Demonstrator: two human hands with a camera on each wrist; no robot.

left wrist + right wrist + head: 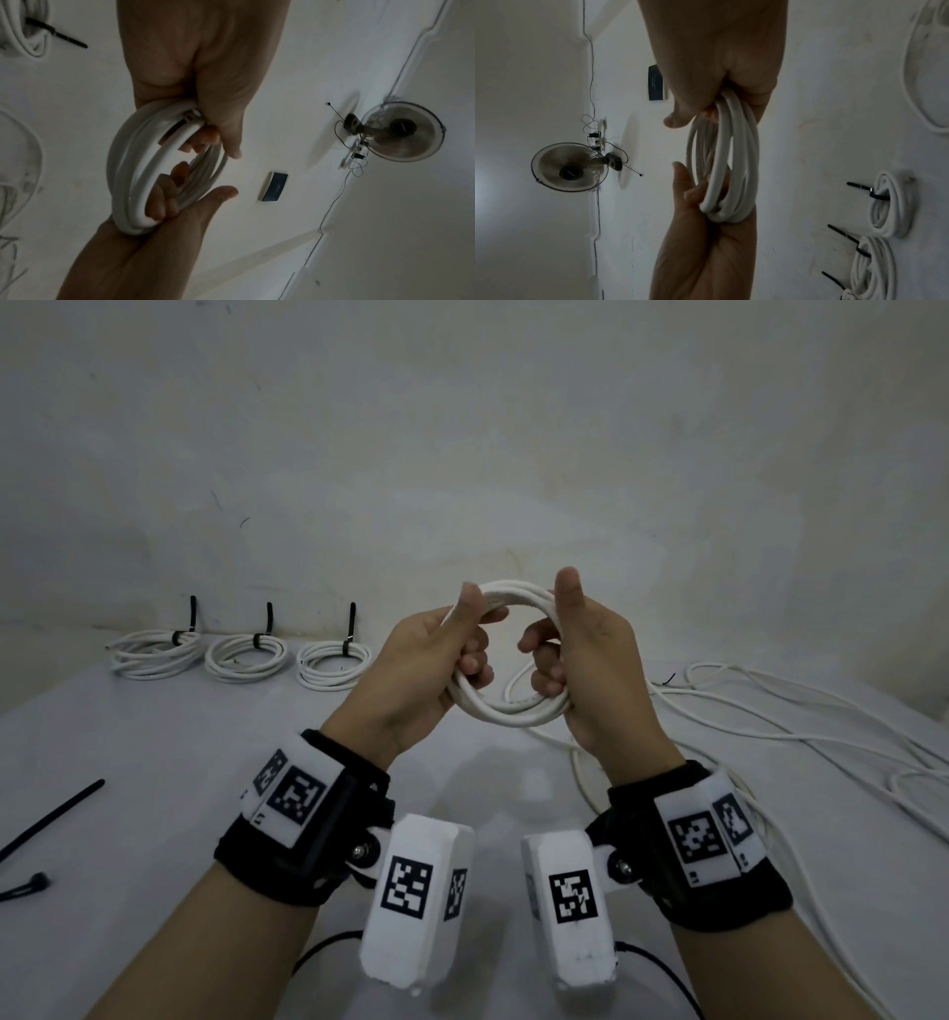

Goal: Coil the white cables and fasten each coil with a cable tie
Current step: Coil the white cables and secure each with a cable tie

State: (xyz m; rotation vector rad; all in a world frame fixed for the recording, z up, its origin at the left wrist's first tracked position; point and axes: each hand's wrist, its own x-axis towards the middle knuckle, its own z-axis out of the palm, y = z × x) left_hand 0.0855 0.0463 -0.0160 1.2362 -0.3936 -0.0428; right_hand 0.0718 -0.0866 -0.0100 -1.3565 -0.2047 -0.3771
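While both hands held it above the counter point(154, 762), a coil of white cable point(506, 711) stood upright between them, not yet tied. The left hand point(426, 660) had its fingers point(475, 662) curled through the ring and its thumb pressed along the upper left of the coil. The right hand point(590, 660) gripped the opposite side the same way, fingers hooked through the ring and thumb raised.

Judging from this, the loops could spring apart if either grip loosened, since several stiff turns were held only by finger pressure. A tail of loose cable point(770, 711) lay to the right of the held coil and may run from it; if so, it could drag and pull a turn free. Reaching for a black cable tie point(51, 819), which lay well to the left of the coil, would leave one hand to hold every turn.

Beyond and left of the held coil, three finished coils point(246, 657) sat in a row on the pale counter, each bound with a black tie. A plain, scuffed white wall point(462, 428) rose behind. The wrist views showed a wall fan point(403, 131) and a dark rectangular wall box point(273, 186).
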